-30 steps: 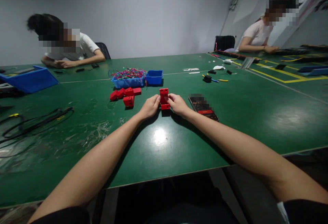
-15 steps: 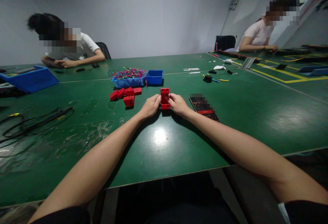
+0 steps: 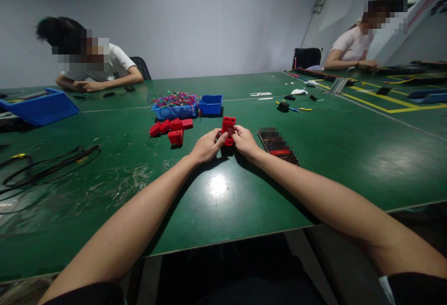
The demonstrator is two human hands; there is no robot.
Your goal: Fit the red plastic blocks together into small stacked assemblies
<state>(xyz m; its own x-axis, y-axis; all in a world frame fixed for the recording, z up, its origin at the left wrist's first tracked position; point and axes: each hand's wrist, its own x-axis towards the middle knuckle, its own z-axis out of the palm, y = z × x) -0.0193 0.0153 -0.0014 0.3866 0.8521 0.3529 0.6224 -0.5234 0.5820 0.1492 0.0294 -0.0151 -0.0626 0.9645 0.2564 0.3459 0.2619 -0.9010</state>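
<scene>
Between my two hands is a red block-shaped part (image 3: pixel 228 122) with round holes in its end faces, held upright just above the green table (image 3: pixel 195 202). My left hand (image 3: pixel 208 145) grips its left side, the thumb lying across its lower front. On the other side my right hand (image 3: pixel 244 141) has its fingers closed on the part, thumb on the front face. The fingers cover much of its middle. Several more red parts (image 3: pixel 175 138) lie in a group left of my left hand. A phone (image 3: pixel 278 146) rests right of my right hand.
Behind the red parts stand a blue bin (image 3: pixel 176 111) heaped with coloured wires and a smaller blue bin (image 3: pixel 211 105). Black cables (image 3: pixel 52 164) lie at left, near a tilted blue tray (image 3: pixel 44 109). Wire pieces (image 3: pixel 283 106) lie at right. Two people sit across the table.
The red part has shifted slightly right and tilted in my hands. My left thumb has moved across its front, and my left fingers have opened a little around it.
</scene>
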